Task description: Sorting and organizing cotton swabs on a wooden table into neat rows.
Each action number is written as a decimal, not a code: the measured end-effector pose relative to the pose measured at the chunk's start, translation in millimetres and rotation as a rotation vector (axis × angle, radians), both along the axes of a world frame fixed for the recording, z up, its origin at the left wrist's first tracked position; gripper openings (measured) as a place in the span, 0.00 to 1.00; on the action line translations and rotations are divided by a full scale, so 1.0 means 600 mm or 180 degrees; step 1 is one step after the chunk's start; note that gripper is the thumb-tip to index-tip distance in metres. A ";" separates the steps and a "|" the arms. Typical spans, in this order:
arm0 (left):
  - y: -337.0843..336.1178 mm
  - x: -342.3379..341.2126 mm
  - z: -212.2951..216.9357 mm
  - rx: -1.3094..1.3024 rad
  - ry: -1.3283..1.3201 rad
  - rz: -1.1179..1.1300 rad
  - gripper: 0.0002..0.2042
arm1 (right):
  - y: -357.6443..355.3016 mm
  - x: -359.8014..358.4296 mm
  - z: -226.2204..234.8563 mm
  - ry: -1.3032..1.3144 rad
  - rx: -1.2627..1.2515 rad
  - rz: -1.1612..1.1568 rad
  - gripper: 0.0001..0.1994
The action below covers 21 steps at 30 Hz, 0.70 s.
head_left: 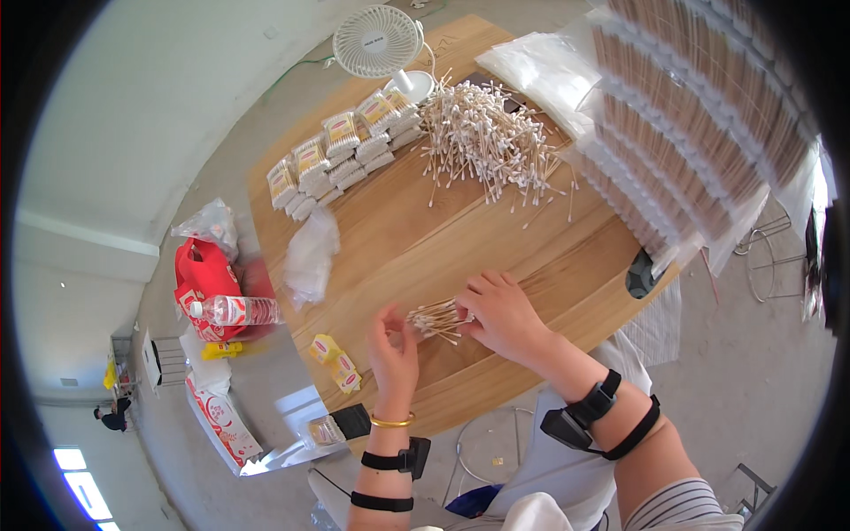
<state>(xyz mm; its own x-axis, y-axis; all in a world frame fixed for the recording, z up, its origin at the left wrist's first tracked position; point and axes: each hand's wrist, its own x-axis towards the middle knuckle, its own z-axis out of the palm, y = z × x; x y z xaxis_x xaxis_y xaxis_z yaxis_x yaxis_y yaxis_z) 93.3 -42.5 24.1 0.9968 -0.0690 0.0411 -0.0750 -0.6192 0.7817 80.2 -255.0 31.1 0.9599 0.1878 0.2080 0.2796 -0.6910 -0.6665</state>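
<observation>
A small bundle of cotton swabs lies level just over the table, between my two hands. My right hand grips its right end, thumb and fingers closed round the sticks. At the opposite end, my left hand is held upright with its fingers loosely curved and apart, beside the swab tips. Whether it touches them is hard to tell. Yellow-and-white paper labels lie left of my left hand. Farther off on the wooden table is a large heap of loose cotton swabs.
Packed swab bags are stacked at the far left, before a white fan. Clear plastic bags lie nearer. Large bundles of swabs fill the right side. A bottle and red bag stand beyond the left edge.
</observation>
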 end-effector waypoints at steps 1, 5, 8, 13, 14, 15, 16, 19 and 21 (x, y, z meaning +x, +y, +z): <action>0.004 -0.005 -0.003 0.0000 -0.0007 -0.0001 0.20 | -0.002 0.002 0.000 -0.0007 0.0000 -0.0001 0.11; -0.002 -0.020 0.008 0.0629 -0.0738 -0.0643 0.32 | -0.012 0.011 -0.014 0.0096 0.1229 -0.0656 0.08; -0.009 -0.012 0.018 0.1047 -0.0706 -0.1282 0.38 | -0.010 0.014 -0.025 -0.0056 0.1467 -0.0948 0.06; -0.027 0.030 0.023 0.1050 -0.0534 -0.1665 0.41 | -0.002 0.018 -0.025 -0.0087 0.1489 -0.0979 0.04; -0.032 0.033 0.022 0.1069 -0.0449 -0.1647 0.41 | 0.000 0.018 -0.026 -0.0029 0.1565 -0.1023 0.04; -0.036 0.036 0.021 0.1087 -0.0368 -0.1632 0.41 | 0.002 0.020 -0.026 0.0025 0.1638 -0.1071 0.04; -0.036 0.037 0.017 0.1089 -0.0370 -0.1631 0.41 | 0.003 0.020 -0.023 0.0023 0.1640 -0.1069 0.04; -0.041 0.034 0.005 0.1001 -0.0348 -0.1456 0.40 | 0.007 0.021 -0.021 0.0431 0.2087 -0.1104 0.06; -0.048 0.013 0.005 0.1058 -0.0673 -0.1045 0.39 | 0.015 0.020 -0.032 0.0399 0.2291 -0.0847 0.09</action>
